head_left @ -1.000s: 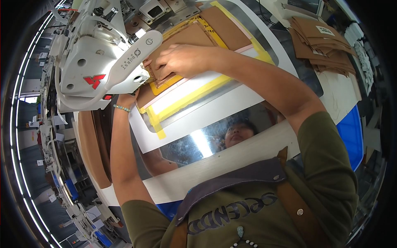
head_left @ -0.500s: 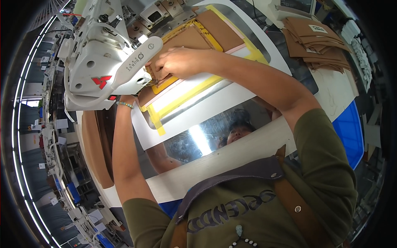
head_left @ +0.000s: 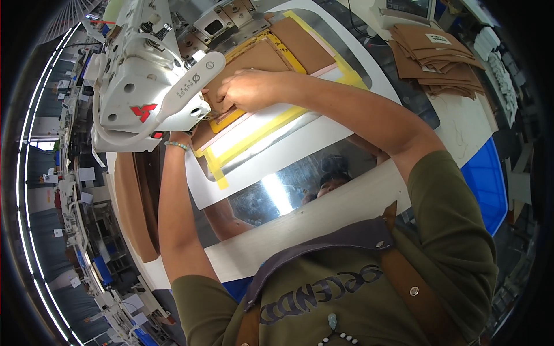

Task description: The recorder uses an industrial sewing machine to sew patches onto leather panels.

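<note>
My right hand (head_left: 249, 91) rests on a brown panel (head_left: 262, 57) framed by a yellow template (head_left: 291, 53). Its fingers are bent and slightly apart, tips down on the panel close to the needle area of a white sewing machine (head_left: 130, 86). Behind the machine's head, my left hand (head_left: 182, 137) is mostly hidden; only its back and a beaded bracelet at the wrist show. Under the template lies a white sheet (head_left: 277, 137) edged with yellow tape (head_left: 217, 172). Another brown panel (head_left: 303, 43) lies to the right of the template.
A stack of brown pieces (head_left: 438, 57) stands at the far right, and a blue bin (head_left: 487, 184) sits below it. Long brown pieces (head_left: 135, 202) hang at the table's left edge. A shiny metal plate (head_left: 288, 179) lies along the near side.
The whole view has shifted slightly. Both hands stay at nearly the same spots by the machine, with the right fingers still on the brown panel.
</note>
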The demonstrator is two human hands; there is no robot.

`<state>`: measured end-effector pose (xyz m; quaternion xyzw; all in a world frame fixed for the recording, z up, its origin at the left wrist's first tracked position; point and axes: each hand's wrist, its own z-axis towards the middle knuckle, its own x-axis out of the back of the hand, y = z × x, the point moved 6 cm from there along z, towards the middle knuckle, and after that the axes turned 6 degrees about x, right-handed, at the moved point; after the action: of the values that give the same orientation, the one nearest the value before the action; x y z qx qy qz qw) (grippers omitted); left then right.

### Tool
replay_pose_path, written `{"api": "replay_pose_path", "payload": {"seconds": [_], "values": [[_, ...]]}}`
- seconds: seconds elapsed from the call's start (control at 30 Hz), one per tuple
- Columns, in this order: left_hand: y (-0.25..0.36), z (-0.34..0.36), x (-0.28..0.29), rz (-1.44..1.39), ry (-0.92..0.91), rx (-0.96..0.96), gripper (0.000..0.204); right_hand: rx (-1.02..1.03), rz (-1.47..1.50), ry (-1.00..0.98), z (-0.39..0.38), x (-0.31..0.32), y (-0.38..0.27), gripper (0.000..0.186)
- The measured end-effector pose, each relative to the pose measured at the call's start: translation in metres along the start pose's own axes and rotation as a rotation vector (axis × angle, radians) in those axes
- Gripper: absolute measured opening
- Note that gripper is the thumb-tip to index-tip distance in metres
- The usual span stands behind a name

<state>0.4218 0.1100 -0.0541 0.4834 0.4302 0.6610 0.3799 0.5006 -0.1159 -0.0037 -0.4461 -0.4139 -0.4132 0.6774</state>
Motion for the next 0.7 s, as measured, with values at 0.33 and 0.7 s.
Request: {"api": "replay_pose_path", "payload": {"seconds": [0.33, 0.7], "values": [[-0.008, -0.044, 0.011, 0.921, 0.109, -0.114, 0.024, -0.05, 0.012, 0.015, -0.003, -0.002, 0.002, 0.033], [0.013, -0.092, 0.026, 0.383, 0.288, 0.285, 0.023, -0.034, 0.041, 0.041, -0.005, 0.006, -0.018, 0.032]]}}
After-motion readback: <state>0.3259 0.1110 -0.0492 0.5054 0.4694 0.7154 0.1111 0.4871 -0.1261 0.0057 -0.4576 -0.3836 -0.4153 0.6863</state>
